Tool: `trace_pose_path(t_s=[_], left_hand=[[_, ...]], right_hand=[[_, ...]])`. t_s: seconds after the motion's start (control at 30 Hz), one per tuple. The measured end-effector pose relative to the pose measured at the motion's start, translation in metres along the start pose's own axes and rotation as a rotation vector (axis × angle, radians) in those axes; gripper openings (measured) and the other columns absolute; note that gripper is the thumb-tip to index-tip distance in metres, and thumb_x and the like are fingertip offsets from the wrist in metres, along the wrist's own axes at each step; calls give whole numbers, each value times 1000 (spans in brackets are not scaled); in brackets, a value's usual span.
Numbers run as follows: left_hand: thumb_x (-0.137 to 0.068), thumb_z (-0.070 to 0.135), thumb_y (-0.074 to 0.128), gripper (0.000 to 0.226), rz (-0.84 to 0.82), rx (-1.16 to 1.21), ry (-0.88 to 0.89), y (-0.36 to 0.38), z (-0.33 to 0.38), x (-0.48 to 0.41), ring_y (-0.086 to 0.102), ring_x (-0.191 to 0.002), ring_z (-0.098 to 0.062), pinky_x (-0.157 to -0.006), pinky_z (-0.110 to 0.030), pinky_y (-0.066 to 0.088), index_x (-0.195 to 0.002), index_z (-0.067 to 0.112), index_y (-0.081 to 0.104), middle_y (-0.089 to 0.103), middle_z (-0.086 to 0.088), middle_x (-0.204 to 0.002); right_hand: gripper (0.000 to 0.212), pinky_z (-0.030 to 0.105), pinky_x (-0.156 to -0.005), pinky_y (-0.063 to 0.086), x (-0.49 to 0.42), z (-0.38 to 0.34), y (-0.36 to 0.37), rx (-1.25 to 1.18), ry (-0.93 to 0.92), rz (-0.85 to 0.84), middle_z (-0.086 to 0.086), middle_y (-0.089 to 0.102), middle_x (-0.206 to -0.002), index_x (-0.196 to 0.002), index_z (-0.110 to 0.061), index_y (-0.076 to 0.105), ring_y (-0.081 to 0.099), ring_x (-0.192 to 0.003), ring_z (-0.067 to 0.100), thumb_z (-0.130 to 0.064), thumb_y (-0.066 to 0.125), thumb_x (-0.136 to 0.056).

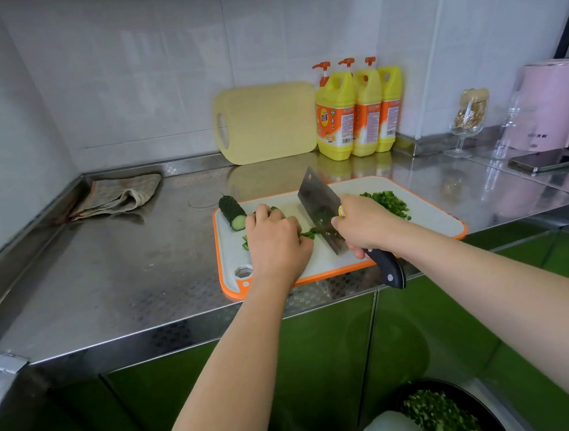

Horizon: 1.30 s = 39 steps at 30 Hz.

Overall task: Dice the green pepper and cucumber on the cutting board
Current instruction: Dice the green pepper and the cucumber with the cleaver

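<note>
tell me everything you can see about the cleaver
The cleaver has a broad rectangular blade of dull grey steel, speckled with green bits, and a black handle with pale rivets. The right hand grips it where handle meets blade. It stands edge down on the cutting board, tip pointing away, blade against the green strips that the left hand holds down. The handle's end juts past the board's near edge.

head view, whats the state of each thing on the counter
cucumber piece, cut, lying on cutting board
green pepper strips, partly cut, held by left hand
diced green pile, heaped behind right hand
cleaver, gripped by right hand, edge at the strips
yellow board, leaning on wall
cloth, crumpled
</note>
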<state>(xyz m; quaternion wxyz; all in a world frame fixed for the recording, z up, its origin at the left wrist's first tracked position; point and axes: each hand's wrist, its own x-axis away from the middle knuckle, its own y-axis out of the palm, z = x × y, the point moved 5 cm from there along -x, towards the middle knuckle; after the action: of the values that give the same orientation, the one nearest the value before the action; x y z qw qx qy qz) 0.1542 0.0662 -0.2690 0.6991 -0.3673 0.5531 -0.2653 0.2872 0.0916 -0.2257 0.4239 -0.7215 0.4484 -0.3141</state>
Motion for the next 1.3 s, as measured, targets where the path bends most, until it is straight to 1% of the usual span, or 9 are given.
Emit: trace_pose_path(t_s=[0.07,0.2,0.37,0.63,0.87,1.07,1.17,1.23,1.3], left_hand=[[-71,30,58,22,-11,-18,0,0,1,0,45,-94,-27,-76,-36,26,-77,20,76,64,-1,-76],[-76,29,59,20,1,-20,12,-2,2,0,45,-94,-28,-74,-36,24,-79,20,76,65,-2,-76],[-77,28,62,16,20,-12,24,-5,2,0,46,-93,-28,-71,-33,16,-78,21,76,65,-1,-74],[-72,20,66,10,49,19,13,-3,2,0,47,-85,-28,-71,-32,19,-69,22,75,63,1,-65],[-78,21,63,13,49,38,39,-2,3,-3,46,-90,-26,-76,-35,27,-76,23,76,65,2,-70],[-77,20,66,13,79,29,75,-3,5,-3,46,-86,-26,-71,-32,18,-76,25,78,66,3,-69],[-78,20,67,12,80,32,77,-3,4,-2,46,-85,-25,-70,-32,17,-76,26,77,66,4,-68],[-77,21,68,11,70,29,65,-3,5,-3,46,-84,-25,-70,-31,17,-71,25,77,65,5,-65],[-75,21,69,9,76,28,49,-3,4,-3,47,-83,-25,-71,-31,19,-70,23,76,65,4,-63]], right_hand=[[19,25,-48,40,1,1,-5,-12,4,1,15,63,-65,-106,3,48,57,-51,22,-11,38,-100],[21,24,-49,42,3,-6,-6,63,-2,-55,19,70,-78,-105,6,57,61,-56,24,-4,42,-95],[21,22,-46,39,1,-9,-6,159,-3,-66,12,61,-59,-108,6,56,56,-51,20,-3,42,-96],[22,22,-46,39,-4,-8,3,180,9,-102,8,56,-45,-109,6,55,52,-47,20,-3,40,-95],[26,25,-50,41,-11,-1,2,147,23,-101,11,60,-54,-117,7,52,58,-56,24,-2,42,-95],[16,24,-49,40,-5,-12,-1,279,17,-158,8,55,-49,-98,9,65,50,-49,19,6,54,-87],[11,22,-47,40,-3,-16,2,179,8,-128,6,53,-52,-88,-1,63,47,-48,15,3,54,-88],[12,24,-45,39,-7,-14,3,75,-21,-60,7,51,-63,-95,-1,58,49,-50,16,-3,47,-94],[20,25,-47,43,-11,-7,4,-6,-7,-10,10,55,-65,-107,8,57,53,-52,19,-4,45,-95]])
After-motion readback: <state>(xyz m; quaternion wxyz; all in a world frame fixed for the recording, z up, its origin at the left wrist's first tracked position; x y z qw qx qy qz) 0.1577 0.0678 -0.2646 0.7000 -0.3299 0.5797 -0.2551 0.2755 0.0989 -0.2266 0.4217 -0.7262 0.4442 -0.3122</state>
